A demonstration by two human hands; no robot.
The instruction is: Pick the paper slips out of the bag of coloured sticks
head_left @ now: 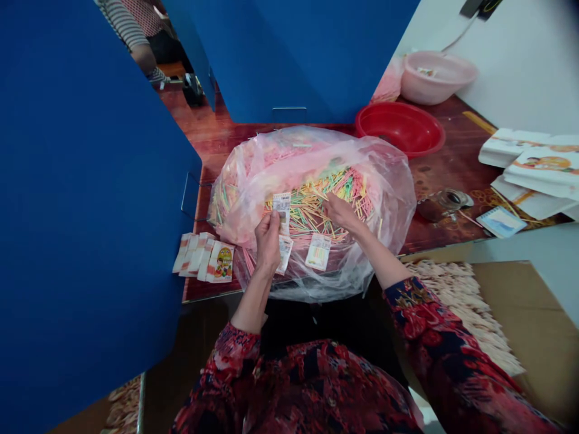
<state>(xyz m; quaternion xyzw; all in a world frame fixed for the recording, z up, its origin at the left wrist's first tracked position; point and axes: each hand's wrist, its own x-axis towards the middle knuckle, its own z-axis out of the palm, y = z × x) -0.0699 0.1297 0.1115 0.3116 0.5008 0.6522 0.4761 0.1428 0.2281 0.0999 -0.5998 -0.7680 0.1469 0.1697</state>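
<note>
thin colored sticks (312, 208), a big heap of pink, yellow and green, inside a clear plastic bag (384, 199) in the middle of a red-brown wood table (456, 175). tall blue panels (81, 181) on the left and straight ahead, with a co-worker's striped sleeve (129, 27) far off past them. lower right, a cardboard box (529, 313) with pale flat bits (461, 307) in it. up on the table, a pink basin (434, 77) and a red basin (398, 128), then stacks of white printed paper (527, 160) on the right, with a small glass jar (443, 205) and a little notebook (501, 222) close by. just left of the bag, a row of printed packets (203, 259) with a cartoon on the front.

flowery red sleeves (425, 325) reaching out over the bag. left hand (268, 241) up above the sticks, thumb and fingers pinched tight on a small printed paper slip (281, 211). right hand (344, 214) low on the sticks, fingers close together and a bit curved, no telling if a stick is caught in them. two more slips (318, 251) lying on the bag, right by the hands.

best way here: a firm pinch, slip kept flat, no bends, and a soft touch on the sticks.
</note>
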